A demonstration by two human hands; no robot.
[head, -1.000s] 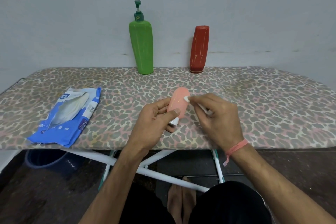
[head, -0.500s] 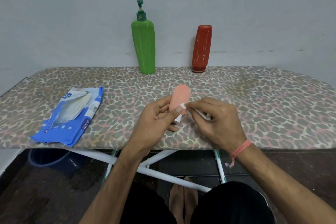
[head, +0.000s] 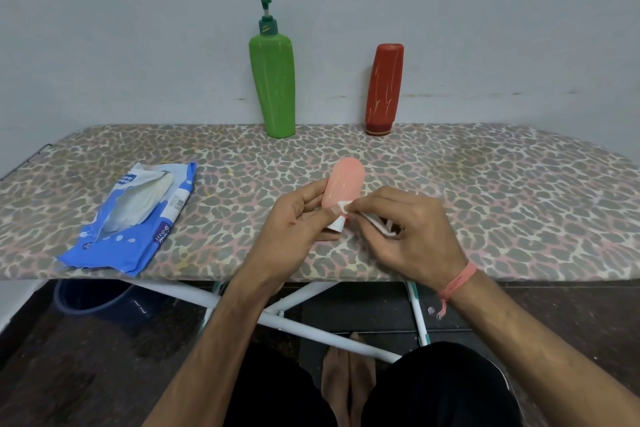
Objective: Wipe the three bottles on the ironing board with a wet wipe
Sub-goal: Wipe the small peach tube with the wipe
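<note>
Broadly, I see the ironing board (head: 485, 191) with its leopard-print cover spanning the view, set against a pale wall. On its left part lies a blue wet wipe pack (head: 131, 218), its flap open and white wipes showing. At the far edge the green pump bottle (head: 273, 87) stands upright, and the red bottle (head: 384, 87) stands cap-down to its right, well apart from it. Nearer me, above the front middle of the board, my left hand (head: 294, 229) grips the pink bottle (head: 344, 184), fingers and thumb curled round its lower half, white cap end pointing down toward me and rounded end tilted away. My right hand (head: 412, 232), with a pink thread band (head: 455, 282) at the wrist, pinches a small folded wet wipe (head: 346, 207) and presses it against the pink bottle just above the cap, beside my left thumb.
</note>
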